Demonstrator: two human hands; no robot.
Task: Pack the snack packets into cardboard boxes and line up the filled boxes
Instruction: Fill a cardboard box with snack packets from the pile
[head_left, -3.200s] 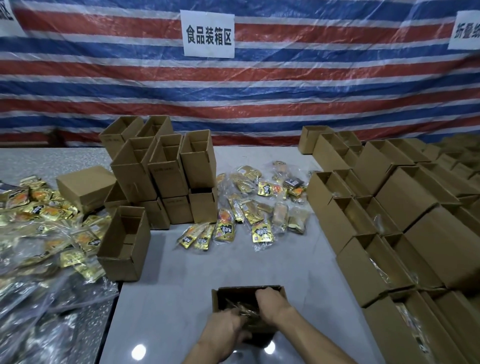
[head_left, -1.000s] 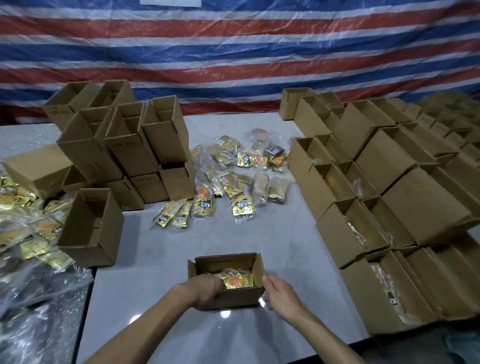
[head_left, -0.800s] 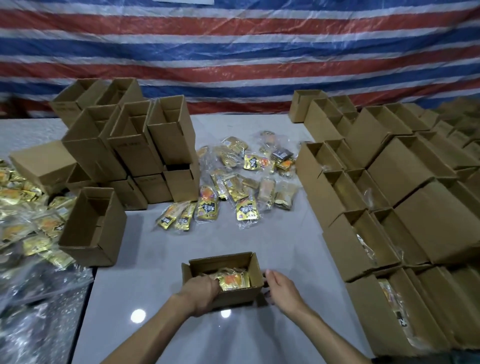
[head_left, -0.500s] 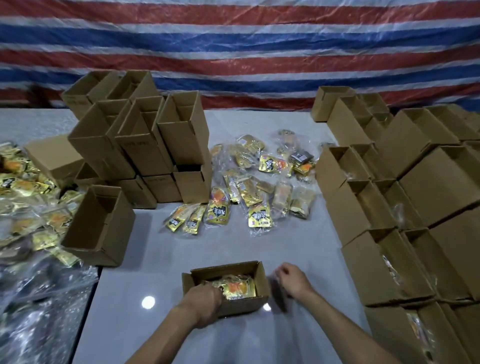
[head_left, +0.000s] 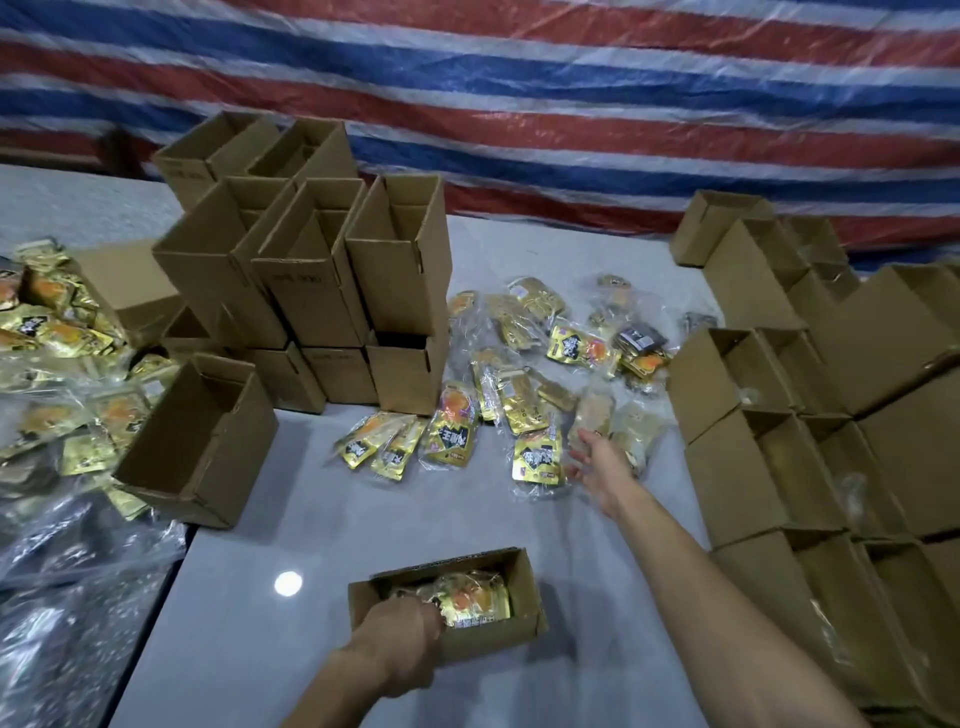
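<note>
A small box (head_left: 491, 644) lies open on the grey bench (head_left: 311, 530), close to the person, with gold snack packets (head_left: 467, 597) packed inside it. The left hand (head_left: 402, 636) holds the small box at its near left corner. Its grip is closed on the cardboard wall, with the fingers curled over the rim. The right hand (head_left: 597, 462) is stretched out beyond the small box and to its right. Its grip is open, fingers spread, over the near edge of a scatter of loose packets (head_left: 519, 374). The fingertips are blurred, so I cannot tell whether they touch a packet. A gold packet (head_left: 537, 457) lies just beside the hand, on its left.

Beyond the small box and to its left stands a stack of empty boxes (head_left: 311, 280), two layers high with their open tops up. Nearer, left of the small box, a single empty box (head_left: 208, 457) sits at the bench's edge. Farther left again, a heap of packets (head_left: 57, 332) lies among clear plastic wrap. To the right of the small box, rows of boxes (head_left: 769, 431) stand tight together, and clear-wrapped packets show in some of them. Far beyond the small box hangs a red, white and blue striped tarp (head_left: 519, 104).
</note>
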